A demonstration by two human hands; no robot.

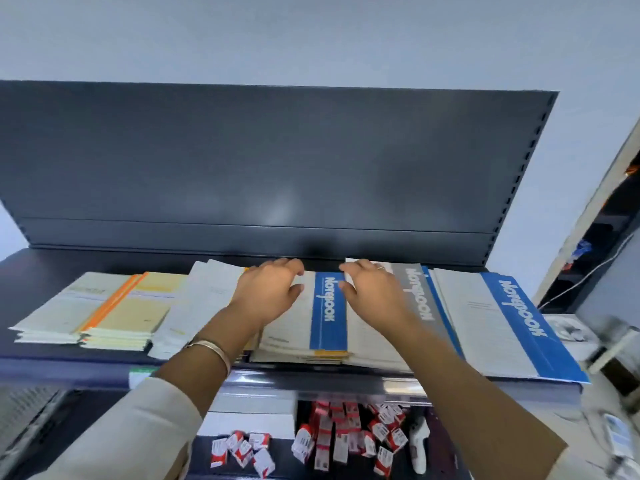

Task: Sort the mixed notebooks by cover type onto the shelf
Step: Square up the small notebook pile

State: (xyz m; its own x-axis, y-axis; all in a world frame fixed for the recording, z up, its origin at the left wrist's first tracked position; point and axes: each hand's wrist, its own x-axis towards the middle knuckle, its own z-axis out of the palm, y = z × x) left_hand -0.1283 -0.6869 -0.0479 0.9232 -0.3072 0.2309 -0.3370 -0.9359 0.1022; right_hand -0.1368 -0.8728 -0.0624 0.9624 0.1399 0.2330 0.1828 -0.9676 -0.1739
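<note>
Cream sleeves (pixel 138 427), silver bangle (pixel 214 351), ring (pixel 380 268)

Both arms reach forward side by side, bare from pale sleeves (pixel 138 427) to the wrists. The left hand (pixel 268 289) lies palm down, fingers bent at the tips, thumb pointing right. The right hand (pixel 372 292) mirrors it, thumb pointing left; the thumbs are near but apart. A bangle (pixel 212 351) circles the left wrist. Whether either hand grips anything cannot be told.

Between the left hand (pixel 268 289) and right hand (pixel 370 292) the white paper notebook with a blue band (pixel 329 313) looks smooth and glossy, and behind them the dark grey metal back panel (pixel 242 161) has a satin sheen.
</note>
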